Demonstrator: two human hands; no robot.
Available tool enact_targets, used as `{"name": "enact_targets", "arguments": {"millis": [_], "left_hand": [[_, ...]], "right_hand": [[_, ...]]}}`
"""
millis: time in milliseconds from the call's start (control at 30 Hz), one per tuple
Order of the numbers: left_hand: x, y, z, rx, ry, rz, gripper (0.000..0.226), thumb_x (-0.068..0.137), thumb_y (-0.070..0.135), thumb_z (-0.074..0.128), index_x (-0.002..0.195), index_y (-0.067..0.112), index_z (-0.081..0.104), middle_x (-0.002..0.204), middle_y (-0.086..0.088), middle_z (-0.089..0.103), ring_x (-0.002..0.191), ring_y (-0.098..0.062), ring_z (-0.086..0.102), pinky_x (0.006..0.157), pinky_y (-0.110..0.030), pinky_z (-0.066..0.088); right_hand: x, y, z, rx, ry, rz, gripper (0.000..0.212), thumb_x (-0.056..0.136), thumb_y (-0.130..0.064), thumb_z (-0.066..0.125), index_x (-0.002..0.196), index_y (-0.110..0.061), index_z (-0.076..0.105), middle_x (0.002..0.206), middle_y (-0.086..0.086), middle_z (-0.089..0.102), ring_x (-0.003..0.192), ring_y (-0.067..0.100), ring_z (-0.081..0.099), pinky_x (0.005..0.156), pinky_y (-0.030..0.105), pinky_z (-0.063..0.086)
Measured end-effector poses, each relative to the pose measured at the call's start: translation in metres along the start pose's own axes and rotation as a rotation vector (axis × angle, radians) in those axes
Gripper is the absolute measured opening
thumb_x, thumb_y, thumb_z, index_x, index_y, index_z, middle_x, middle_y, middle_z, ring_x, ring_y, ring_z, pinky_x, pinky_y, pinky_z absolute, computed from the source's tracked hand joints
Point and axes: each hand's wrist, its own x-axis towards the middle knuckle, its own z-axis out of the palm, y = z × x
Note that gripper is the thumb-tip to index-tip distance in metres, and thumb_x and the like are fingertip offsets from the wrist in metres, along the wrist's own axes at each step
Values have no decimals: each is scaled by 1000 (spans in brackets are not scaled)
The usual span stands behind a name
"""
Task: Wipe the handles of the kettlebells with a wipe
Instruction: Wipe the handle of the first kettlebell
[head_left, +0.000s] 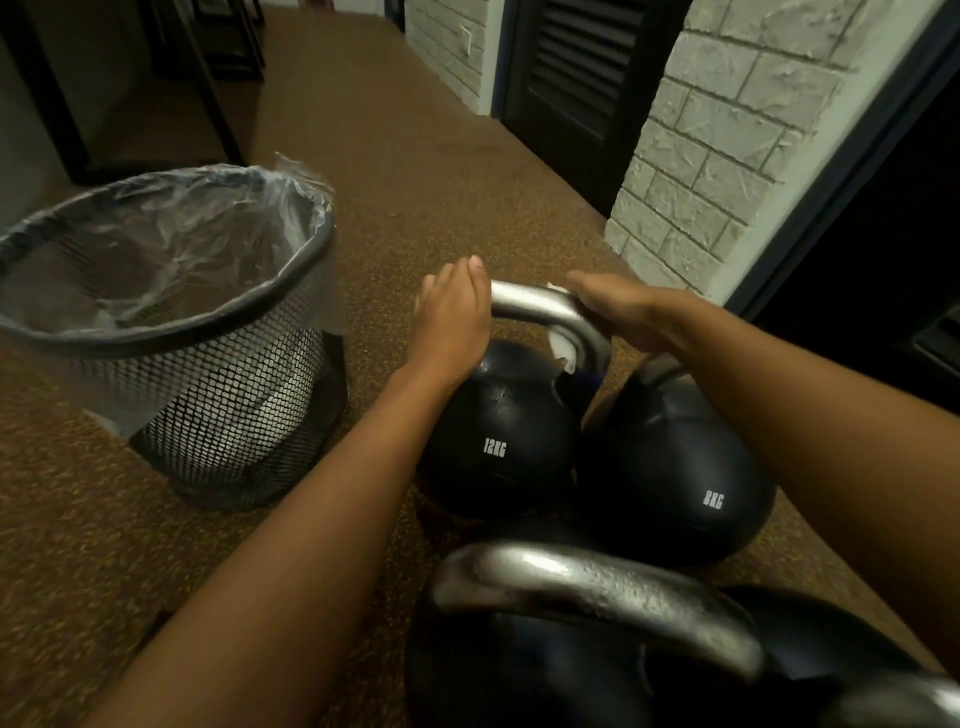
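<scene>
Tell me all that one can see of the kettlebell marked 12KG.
The 12KG kettlebell is a glossy black ball with white lettering and a bare grey metal handle looped over its top. It stands upright on the speckled brown floor, right of the mesh bin, close beside the 8KG kettlebell. The left hand grips the handle's left corner; the right hand wraps a white wipe round its right side.

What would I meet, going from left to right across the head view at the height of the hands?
Mesh bin → left hand → silver handle of the 12KG kettlebell → right hand, which holds the wipe on that handle → brick wall.
</scene>
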Motion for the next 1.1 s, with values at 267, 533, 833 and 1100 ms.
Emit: {"name": "enact_targets", "arguments": {"millis": [267, 533, 833, 1100], "left_hand": [[1, -1, 1, 16, 11, 6, 39, 102, 24, 19, 98, 7, 53, 102, -12, 55, 94, -22, 43, 89, -36, 32], [2, -3, 2, 35, 0, 14, 39, 102, 23, 18, 100, 6, 53, 104, -13, 56, 96, -22, 45, 84, -30, 29], [5, -4, 4, 27, 8, 8, 39, 102, 21, 19, 102, 2, 54, 110, -17, 57, 105, -31, 48, 94, -39, 31], [2, -2, 1, 17, 5, 0, 40, 102, 21, 20, 104, 1, 54, 111, -19, 56, 104, -31, 46, 91, -37, 32]], "right_hand": [[1, -15, 15, -304, 172, -158, 36, 101, -26, 21, 101, -9, 53, 99, 12, 50, 83, 19, 45, 84, 38, 37], [-13, 0, 59, -492, 580, -548, 32, 101, -24, 27, 115, -8, 52, 109, 10, 58, 105, 25, 49, 107, 37, 25], [-10, -10, 68, -551, 669, -478, 32, 100, -22, 28, 113, -7, 52, 111, 11, 58, 108, 27, 50, 109, 39, 21], [-20, 38, 76, -105, 762, -584, 30, 99, -20, 37, 125, -11, 49, 119, 6, 54, 109, 21, 46, 98, 35, 34]]}}
